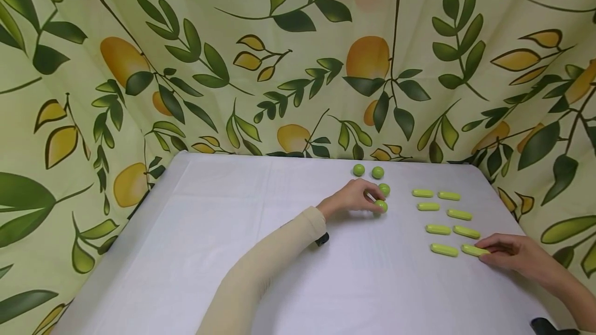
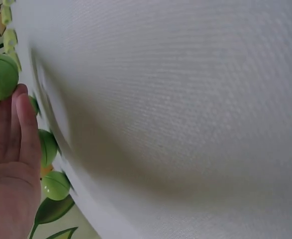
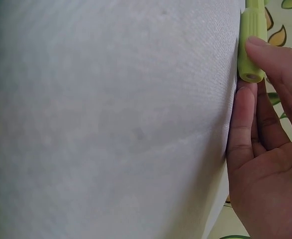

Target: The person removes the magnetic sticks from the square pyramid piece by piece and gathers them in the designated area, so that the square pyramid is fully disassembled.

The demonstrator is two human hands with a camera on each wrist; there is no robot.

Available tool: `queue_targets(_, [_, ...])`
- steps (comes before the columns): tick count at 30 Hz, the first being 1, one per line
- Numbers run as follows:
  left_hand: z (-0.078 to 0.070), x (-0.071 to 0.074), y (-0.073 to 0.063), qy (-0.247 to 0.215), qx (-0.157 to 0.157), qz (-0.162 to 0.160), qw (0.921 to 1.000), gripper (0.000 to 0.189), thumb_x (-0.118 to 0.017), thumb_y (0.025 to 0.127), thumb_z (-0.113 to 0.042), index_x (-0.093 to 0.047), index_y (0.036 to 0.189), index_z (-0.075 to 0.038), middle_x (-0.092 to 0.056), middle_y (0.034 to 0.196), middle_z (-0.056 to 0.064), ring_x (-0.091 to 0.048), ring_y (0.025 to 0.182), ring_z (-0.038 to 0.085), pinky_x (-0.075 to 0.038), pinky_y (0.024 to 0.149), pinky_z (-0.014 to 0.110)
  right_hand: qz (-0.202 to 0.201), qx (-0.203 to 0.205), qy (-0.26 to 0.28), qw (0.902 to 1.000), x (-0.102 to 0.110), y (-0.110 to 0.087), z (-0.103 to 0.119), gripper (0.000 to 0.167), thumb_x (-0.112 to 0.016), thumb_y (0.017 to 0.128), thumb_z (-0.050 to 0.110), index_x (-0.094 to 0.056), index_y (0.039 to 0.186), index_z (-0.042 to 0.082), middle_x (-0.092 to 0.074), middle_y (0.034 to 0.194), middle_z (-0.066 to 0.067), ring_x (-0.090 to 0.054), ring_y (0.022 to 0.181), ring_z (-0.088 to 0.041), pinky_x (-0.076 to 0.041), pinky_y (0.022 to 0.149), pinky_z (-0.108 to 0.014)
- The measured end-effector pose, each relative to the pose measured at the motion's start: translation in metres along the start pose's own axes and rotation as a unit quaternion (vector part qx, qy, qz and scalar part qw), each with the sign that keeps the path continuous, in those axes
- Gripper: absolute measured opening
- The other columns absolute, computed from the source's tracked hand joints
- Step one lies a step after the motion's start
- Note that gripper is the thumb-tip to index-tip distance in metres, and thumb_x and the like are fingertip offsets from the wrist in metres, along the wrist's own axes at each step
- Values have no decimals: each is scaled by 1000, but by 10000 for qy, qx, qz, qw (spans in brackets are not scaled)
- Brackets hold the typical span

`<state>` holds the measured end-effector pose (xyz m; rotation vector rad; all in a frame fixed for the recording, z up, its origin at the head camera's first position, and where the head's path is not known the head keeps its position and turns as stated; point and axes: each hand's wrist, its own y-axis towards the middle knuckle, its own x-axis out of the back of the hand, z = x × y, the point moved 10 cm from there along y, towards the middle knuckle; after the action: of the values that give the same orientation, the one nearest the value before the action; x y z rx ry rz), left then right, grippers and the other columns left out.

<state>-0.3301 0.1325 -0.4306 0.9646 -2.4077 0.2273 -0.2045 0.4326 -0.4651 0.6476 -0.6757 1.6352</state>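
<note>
My left hand (image 1: 356, 195) pinches a small green ball (image 1: 381, 206) between thumb and fingers, close over the white table. Three more such balls stand just beyond it; one ball (image 1: 384, 189) is right by the fingertips, and another ball (image 2: 55, 185) shows a thin seam line in the left wrist view. At the right, my right hand (image 1: 523, 258) grips the near end of a lime-green ribbed rod (image 3: 251, 47) with thumb and fingers. That rod has rounded ends and a small hole in the end face. It lies at the near right of two rough columns of similar rods.
Several other lime-green rods, among them a rod (image 1: 444, 249) at the near left of the group, lie on the white-covered table (image 1: 186, 231). A leaf-and-fruit patterned curtain (image 1: 298, 66) hangs behind and along both sides.
</note>
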Motion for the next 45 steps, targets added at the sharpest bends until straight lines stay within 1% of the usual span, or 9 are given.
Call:
queue_targets(3, [0, 0, 0, 113, 38, -23, 9999, 24, -85, 84, -10, -76, 107, -7, -72, 99, -8, -66, 84, 0, -51, 77, 15, 1, 12, 11, 10000, 0, 0, 0, 24, -80, 86, 4, -73, 107, -3, -68, 99, -3, -60, 80, -8, -53, 66, -24])
queue_targets(8, [3, 1, -2, 351, 159, -7, 9993, 25, -85, 86, -11, -76, 109, -8, -71, 100, -9, -64, 85, -1, -50, 78, 14, -22, 13, 21, 10000, 0, 0, 0, 24, -80, 86, 3, -73, 108, -4, -68, 99, -3, -61, 80, -8, -53, 65, -25])
queue_targets(15, [6, 4, -3, 370, 211, -30, 9991, 26, -85, 85, -12, -76, 110, -8, -71, 101, -10, -64, 85, -1, -50, 77, 14, -52, 40, 27, 10000, 0, 0, 0, 24, -80, 86, 3, -73, 107, -4, -68, 99, -2, -61, 80, -7, -53, 66, -24])
queue_targets(24, [9, 4, -1, 495, 176, -38, 9986, 25, -85, 85, -12, -77, 108, -7, -72, 99, -8, -64, 85, -3, -49, 78, 13, -46, 60, -31, 10000, 0, 0, 0, 24, -80, 85, 3, -73, 107, -3, -68, 99, -2, -61, 80, -6, -53, 66, -24])
queue_targets(31, [11, 4, -1, 383, 264, -3, 9989, 27, -85, 85, -11, -76, 109, -6, -72, 98, -8, -64, 85, -2, -49, 78, 13, -52, 107, 7, 9999, 0, 0, 1, 24, -80, 85, 2, -73, 106, -4, -68, 99, 0, -61, 80, -6, -54, 66, -24])
queue_targets(39, [11, 6, -3, 227, 240, 32, 9995, 32, -86, 84, -11, -74, 113, -3, -72, 99, -7, -65, 86, -2, -50, 79, 14, -31, 89, -4, 10000, 0, 0, -1, 24, -80, 85, 3, -73, 107, -4, -68, 99, -1, -61, 80, -6, -54, 66, -23])
queue_targets(42, [12, 10, -8, 132, 198, 50, 9997, 32, -85, 85, -11, -73, 113, -2, -72, 103, -3, -66, 87, -1, -50, 80, 15, -4, 93, 43, 9999, 0, 0, -1, 24, -80, 85, 3, -73, 107, -4, -68, 99, 1, -61, 80, -6, -53, 66, -23])
queue_targets(45, [15, 17, -16, 84, 130, 68, 9999, 31, -84, 86, -9, -72, 113, -1, -72, 108, 3, -67, 89, 3, -51, 81, 16, 25, 102, 97, 9999, -1, 0, 0, 23, -80, 86, 2, -73, 107, -4, -68, 99, 1, -61, 81, -7, -53, 66, -23])
